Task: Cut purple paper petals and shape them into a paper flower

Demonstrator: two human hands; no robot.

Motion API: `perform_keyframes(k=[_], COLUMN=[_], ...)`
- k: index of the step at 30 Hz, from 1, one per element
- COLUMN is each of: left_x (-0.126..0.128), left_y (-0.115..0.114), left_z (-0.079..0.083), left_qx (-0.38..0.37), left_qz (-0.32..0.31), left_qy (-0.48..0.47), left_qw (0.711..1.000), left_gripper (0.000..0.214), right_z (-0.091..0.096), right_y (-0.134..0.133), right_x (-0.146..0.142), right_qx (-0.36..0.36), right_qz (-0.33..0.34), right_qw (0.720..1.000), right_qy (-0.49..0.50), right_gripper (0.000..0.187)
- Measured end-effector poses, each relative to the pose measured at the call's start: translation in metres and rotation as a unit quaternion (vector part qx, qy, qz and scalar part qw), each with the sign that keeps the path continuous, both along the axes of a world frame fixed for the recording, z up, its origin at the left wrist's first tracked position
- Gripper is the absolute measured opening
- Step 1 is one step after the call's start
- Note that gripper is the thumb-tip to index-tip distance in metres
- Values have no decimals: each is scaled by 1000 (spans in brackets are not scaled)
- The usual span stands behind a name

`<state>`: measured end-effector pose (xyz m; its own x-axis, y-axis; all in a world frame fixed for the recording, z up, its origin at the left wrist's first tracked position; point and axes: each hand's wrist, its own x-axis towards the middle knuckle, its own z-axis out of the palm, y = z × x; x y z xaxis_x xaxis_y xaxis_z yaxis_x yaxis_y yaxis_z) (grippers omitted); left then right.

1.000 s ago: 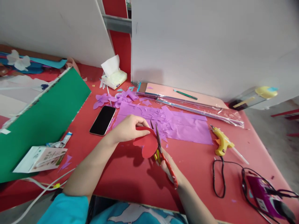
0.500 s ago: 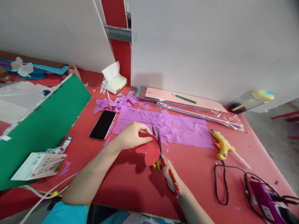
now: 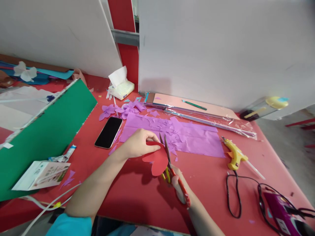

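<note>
Between the thumb and fingers of my left hand (image 3: 144, 143) is a red paper cutout (image 3: 158, 162) with rounded lobes. Red-handled scissors (image 3: 180, 185) are in my right hand (image 3: 179, 183), their blades parted slightly and pointing away from me along the cutout's right edge. Something yellow (image 3: 166, 175), perhaps part of the scissors' handle, shows under the cutout by my right fingers. Beyond both hands lies a strip of purple paper (image 3: 201, 137) with torn or cut scraps on it. A black-screened phone (image 3: 108, 132) rests left of my left hand.
A yellow glue gun (image 3: 235, 154) with a black cord lies at the right, near a purple device (image 3: 283, 209). Purple paper flowers (image 3: 108, 111) and a tissue pack (image 3: 121, 88) are at the back. A green board (image 3: 49, 141) leans on the left. Green tweezers (image 3: 194, 105) lie on wrapped sheets.
The scissors and the red cutout have shifted very slightly; the blades sit a touch further left. The grip of both hands stays the same.
</note>
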<state>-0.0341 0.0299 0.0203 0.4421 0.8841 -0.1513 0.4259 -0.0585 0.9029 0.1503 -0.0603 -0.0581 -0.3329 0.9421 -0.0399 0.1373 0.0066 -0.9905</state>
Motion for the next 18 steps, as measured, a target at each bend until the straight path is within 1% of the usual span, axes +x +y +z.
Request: perform_keyframes(k=[3, 7, 11, 18], left_x=[-1, -3, -4, -5], left_y=[1, 2, 3, 5], left_z=[0, 0, 0, -3], left_qx=[2, -2, -2, 6], left_qz=[-7, -10, -17, -25], left_qy=[-1, 1, 1, 4], left_qw=[1000, 1000, 1000, 1000], left_gripper=[11, 11, 11, 11], right_z=[2, 2, 1, -9], right_y=[3, 4, 2, -1], right_x=[3, 5, 5, 8], right_qx=[-12, -17, -27, -83], right_qz=[27, 41, 50, 62], right_qw=[1000, 999, 998, 995], right_qy=[6, 1, -2, -4], right_gripper=[65, 70, 71, 72])
